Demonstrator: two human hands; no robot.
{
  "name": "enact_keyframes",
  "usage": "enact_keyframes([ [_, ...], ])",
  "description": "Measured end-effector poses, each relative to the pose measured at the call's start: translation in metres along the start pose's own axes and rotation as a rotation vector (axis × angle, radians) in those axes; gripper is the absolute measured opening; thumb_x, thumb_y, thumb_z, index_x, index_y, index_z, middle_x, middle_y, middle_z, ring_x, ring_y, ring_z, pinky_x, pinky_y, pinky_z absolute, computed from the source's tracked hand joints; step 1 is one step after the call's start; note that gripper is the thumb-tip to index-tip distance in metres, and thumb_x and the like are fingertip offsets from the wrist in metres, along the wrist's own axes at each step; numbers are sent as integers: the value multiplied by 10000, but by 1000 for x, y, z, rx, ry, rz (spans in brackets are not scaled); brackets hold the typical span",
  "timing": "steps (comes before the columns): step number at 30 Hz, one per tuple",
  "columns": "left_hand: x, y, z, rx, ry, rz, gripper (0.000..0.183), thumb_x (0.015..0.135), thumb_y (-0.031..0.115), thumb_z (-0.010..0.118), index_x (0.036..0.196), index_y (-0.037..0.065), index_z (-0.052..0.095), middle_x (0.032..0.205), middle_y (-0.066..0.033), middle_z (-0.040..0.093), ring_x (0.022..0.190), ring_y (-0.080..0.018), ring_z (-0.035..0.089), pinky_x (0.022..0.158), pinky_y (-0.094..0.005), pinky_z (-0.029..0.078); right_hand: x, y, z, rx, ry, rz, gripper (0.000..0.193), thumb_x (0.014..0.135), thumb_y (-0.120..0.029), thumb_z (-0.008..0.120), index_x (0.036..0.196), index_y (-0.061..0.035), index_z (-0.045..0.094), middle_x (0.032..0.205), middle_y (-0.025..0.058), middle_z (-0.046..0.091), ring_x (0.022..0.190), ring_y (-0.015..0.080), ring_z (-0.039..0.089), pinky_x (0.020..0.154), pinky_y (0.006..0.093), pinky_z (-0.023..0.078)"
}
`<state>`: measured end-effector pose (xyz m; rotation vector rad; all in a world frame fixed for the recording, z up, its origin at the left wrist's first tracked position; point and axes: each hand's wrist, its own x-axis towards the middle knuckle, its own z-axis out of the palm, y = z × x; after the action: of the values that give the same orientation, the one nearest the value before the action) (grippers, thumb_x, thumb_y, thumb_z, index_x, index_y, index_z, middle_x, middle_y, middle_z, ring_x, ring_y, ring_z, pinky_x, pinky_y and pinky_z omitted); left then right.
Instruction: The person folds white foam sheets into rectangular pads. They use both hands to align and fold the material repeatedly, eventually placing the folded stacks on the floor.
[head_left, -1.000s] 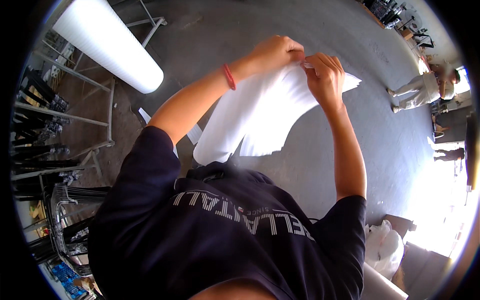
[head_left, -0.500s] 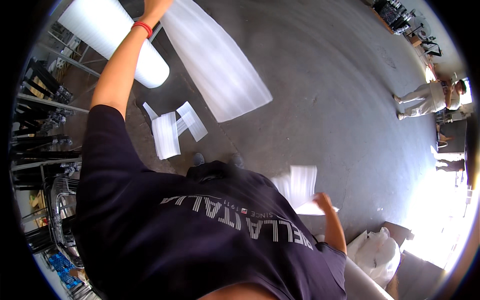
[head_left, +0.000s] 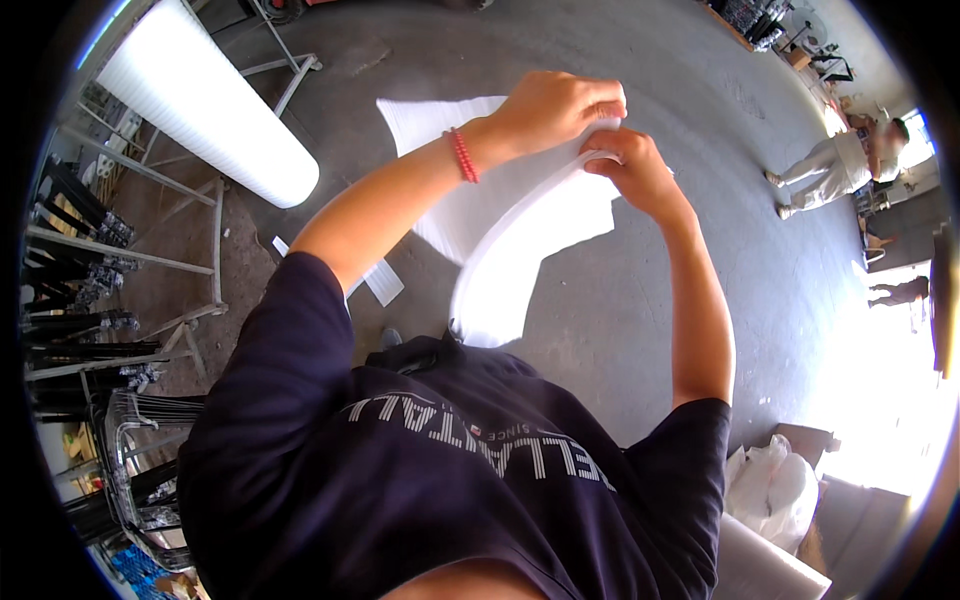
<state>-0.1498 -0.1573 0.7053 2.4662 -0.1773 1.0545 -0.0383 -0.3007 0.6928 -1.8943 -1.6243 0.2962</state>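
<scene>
In front of me, my left hand (head_left: 562, 108), with a red bead bracelet at the wrist, is closed on the top edge of a white foam sheet (head_left: 465, 205). Close beside it, my right hand (head_left: 642, 172) pinches the edge of white foam sheeting (head_left: 505, 270) that hangs down towards my body. The held edges come together between both hands, and my fingers partly cover them. A large white foam roll (head_left: 215, 110) lies to the left, apart from my hands. Beyond my left forearm, part of a white foam strip (head_left: 383, 283) shows on the floor.
Metal racks (head_left: 130, 255) with dark, film-wrapped bars stand along the left. At lower right are a white plastic bag (head_left: 778, 490), cardboard and a pale cylindrical roll (head_left: 765, 560). A person (head_left: 840, 165) in light clothes stands far right on the grey floor (head_left: 700, 110).
My left hand has moved from the roll towards the right, bringing its foam sheet. My right hand has risen from the lower right with its sheeting. The two hands now meet.
</scene>
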Motion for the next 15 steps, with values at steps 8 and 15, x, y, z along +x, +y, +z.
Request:
enact_keyframes([
  [8,-54,-53,-39,26,-141,-357,193,808,247,611,764,60,596,647,-92,608,627,-283,585,560,-359,433,-12,-6,-17,-231,257,-8,154,664,11,677,804,-39,635,1102,134,545,1062,262,496,871,392,401],
  [15,-33,-27,-43,141,-161,-172,193,811,241,587,738,62,586,622,-108,588,609,-299,567,545,-377,426,19,-43,-8,-745,269,-444,71,715,-48,651,783,-62,634,1113,80,568,1180,216,439,1059,474,237],
])
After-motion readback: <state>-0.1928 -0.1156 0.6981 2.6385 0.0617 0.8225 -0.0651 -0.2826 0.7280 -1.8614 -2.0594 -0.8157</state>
